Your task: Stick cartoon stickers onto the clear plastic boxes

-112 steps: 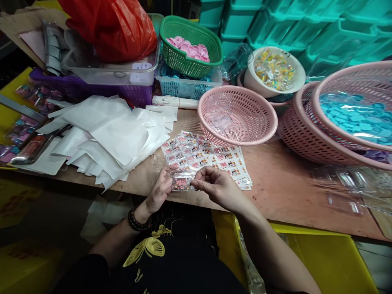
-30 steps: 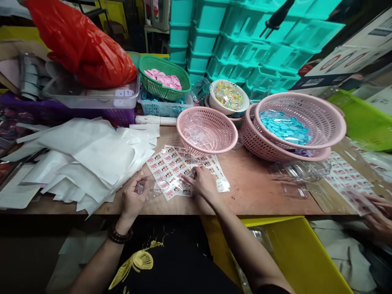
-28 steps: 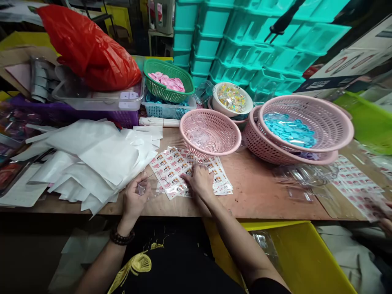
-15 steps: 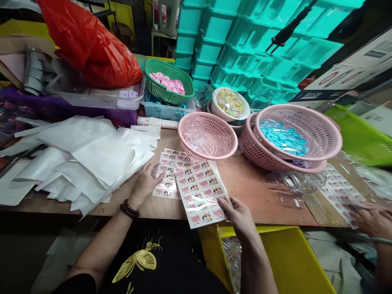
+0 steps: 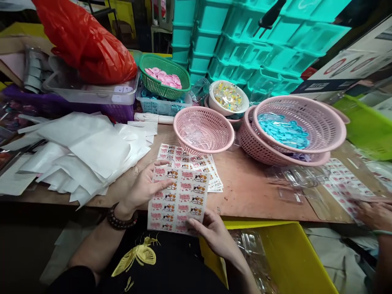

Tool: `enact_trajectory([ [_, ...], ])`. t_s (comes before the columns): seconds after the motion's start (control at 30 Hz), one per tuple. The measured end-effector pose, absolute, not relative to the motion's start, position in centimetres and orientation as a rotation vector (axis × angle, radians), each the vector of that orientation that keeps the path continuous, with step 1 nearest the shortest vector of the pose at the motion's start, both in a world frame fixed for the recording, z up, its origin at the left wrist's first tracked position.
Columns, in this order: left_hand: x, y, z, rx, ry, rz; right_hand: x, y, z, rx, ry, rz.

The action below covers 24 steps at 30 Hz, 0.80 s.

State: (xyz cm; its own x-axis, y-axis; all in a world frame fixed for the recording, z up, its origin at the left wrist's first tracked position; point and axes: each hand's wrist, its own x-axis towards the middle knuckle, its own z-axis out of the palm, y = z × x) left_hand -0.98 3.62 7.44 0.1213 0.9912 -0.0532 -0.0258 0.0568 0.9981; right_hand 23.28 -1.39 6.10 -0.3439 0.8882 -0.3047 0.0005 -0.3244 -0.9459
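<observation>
sheet [image 5: 177, 202]: thin, glossy, flat rectangle, slight bend; printed rows of cats and pink lettering; held up at surface's near edge, overlapping the pile
left hand [image 5: 150, 185]: narrow pinch, thumb on sheet's face near upper left edge, other fingers mostly behind
right hand [image 5: 212, 232]: narrow pinch on sheet's lower right edge, thumb on front, other fingers behind
bracelet [image 5: 121, 218]: dark round beads, left wrist
shirt [image 5: 174, 263]: black cloth, yellow stitched motif
pile [image 5: 216, 181]: similar printed sheets, fanned out, lying flat behind held sheet
surface [image 5: 254, 198]: reddish-brown wood, smooth, some dark specks
small basket [image 5: 219, 130]: pink plastic, round, slotted wall; clear crinkly plastic inside; just behind pile
papers [image 5: 92, 149]: white, smooth, curled corners, loose heap left of sheet
big baskets [image 5: 252, 143]: pink, slotted, nested and tilted; top one holds blue pieces [image 5: 283, 130], flat and shiny
bowl [image 5: 245, 105]: white, rounded, small yellow wrapped bits inside
green basket [image 5: 162, 90]: oval mesh, pink discs inside
bag [image 5: 88, 47]: red plastic, wrinkled, bulging
bins [image 5: 251, 38]: teal hard plastic, stacked
co-worker's hand [image 5: 375, 214]: far right, at other printed sheets; blurred, grip can't tell
</observation>
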Motion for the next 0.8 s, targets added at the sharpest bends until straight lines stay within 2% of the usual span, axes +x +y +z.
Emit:
enact_trajectory([
  [0.17, -1.1, 3.2, 6.6, 1.257, 1.103, 1.009, 22.8, 2.1, 7.6, -1.203, -1.215, 1.478],
  [0.3, -0.8, 2.1, 7.6, 1.899, 1.586, 1.313, 20.7, 3.4, 7.5, -1.139, -1.148, 1.509],
  [0.4, -0.2, 1.7, 8.8, 2.345, 1.517, 1.154, 19.7, 3.0, 7.3, -1.110, -1.160, 1.566],
  [0.53, 0.1, 2.2, 9.1, 2.252, 1.278, 0.874, 20.4, 2.7, 7.7, -1.092, -1.202, 1.615],
  [0.67, -0.1, 2.9, 8.6, 2.175, 1.202, 0.836, 21.5, 3.0, 8.2, -1.138, -1.341, 1.522],
  [0.8, -0.4, 3.0, 8.5, 2.178, 1.135, 0.801, 21.7, 3.6, 8.5, -1.155, -1.406, 1.579],
])
